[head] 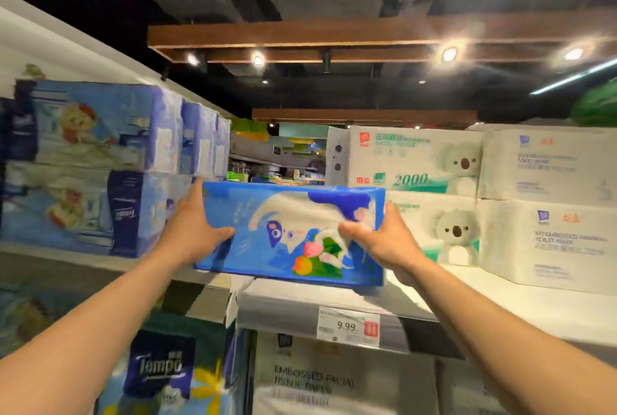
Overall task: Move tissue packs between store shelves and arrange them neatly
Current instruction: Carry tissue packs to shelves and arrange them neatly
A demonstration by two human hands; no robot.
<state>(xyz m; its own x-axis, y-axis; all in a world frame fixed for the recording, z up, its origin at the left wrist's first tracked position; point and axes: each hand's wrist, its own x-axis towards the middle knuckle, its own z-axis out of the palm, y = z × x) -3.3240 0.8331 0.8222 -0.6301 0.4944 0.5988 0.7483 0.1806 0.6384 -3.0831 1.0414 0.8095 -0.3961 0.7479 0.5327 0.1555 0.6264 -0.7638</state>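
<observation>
white shelf (500, 301) runs across the view, and the coming move turns on what stands along its front edge. on its left are blue tempo packs (100, 127), stacked two high. on its right are koala packs (417, 160), also two high, with plain white packs (547, 164) beyond them. between the tempo packs and the koala packs is a gap, open to the aisle behind.

the blue pack (293, 231) is held right in front of that gap. its long axis runs left to right, roughly parallel to the shelf lip, with the printed face toward the camera. its lower edge is at the lip; whether it rests on the shelf i cannot tell.

the left hand (197, 231) grips the left end and the right hand (384, 241) the right end, thumbs on the front face. both are clamped on the pack, kept apart by its length, and neither is clearly nearer.

the move looks to be straight forward into the gap. the pack seems about as wide as the gap, so its ends may catch the tempo packs or the koala packs, and the knuckles have little room.

below the lip hangs a price tag (349, 326), out of the path.
</observation>
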